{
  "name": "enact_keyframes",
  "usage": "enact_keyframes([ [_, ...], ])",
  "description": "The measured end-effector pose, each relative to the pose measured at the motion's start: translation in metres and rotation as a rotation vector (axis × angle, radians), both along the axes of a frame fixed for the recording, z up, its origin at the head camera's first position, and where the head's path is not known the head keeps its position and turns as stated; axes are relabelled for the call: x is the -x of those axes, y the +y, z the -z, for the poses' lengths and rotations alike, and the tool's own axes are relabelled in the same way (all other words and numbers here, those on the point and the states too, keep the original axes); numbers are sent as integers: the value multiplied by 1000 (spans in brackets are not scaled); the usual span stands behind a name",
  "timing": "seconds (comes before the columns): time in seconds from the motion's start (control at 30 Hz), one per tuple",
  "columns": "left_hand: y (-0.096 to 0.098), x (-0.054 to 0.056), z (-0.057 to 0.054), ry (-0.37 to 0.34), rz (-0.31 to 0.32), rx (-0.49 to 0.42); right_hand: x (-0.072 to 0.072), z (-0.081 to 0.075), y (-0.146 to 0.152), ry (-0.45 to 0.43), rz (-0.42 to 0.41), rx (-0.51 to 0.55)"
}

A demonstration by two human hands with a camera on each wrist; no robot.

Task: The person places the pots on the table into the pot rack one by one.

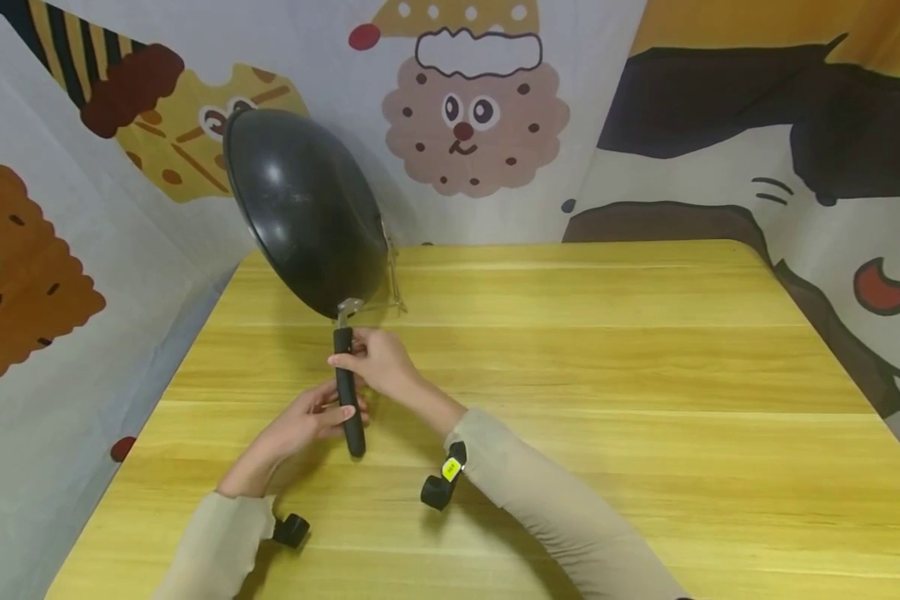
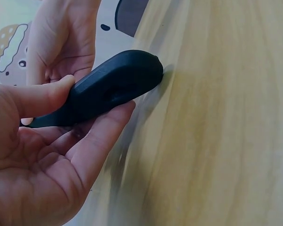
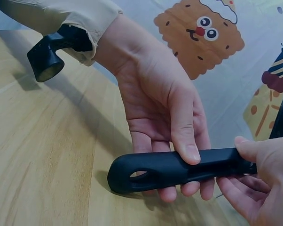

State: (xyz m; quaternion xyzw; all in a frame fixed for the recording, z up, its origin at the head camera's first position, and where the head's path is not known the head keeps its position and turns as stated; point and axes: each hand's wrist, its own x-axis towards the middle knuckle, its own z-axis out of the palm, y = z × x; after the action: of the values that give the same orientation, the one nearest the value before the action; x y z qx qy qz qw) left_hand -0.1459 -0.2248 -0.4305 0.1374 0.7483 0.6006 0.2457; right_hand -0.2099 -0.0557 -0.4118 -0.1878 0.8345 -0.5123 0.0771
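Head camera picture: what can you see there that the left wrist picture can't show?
Only the head view shows the black wok bowl tilted up off the yellow table, both beige sleeves, and the wrist cameras. Only the left wrist view shows the handle's rounded end close against the wood. Both show the left hand and right hand gripping the black handle.

The pan (image 1: 303, 212) is dark metal with a dull sheen; its handle (image 1: 348, 392) looks like matt black plastic. The table (image 1: 607, 375) is smooth, light varnished wood. The backdrop (image 1: 480, 108) and sleeves (image 1: 540, 492) are soft cloth.
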Motion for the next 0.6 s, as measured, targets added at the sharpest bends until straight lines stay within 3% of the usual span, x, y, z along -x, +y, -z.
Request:
enact_keyframes([
  [0.6, 9, -5, -3, 36, -12, 0, -9, 2, 14, -65, -19, 74],
])
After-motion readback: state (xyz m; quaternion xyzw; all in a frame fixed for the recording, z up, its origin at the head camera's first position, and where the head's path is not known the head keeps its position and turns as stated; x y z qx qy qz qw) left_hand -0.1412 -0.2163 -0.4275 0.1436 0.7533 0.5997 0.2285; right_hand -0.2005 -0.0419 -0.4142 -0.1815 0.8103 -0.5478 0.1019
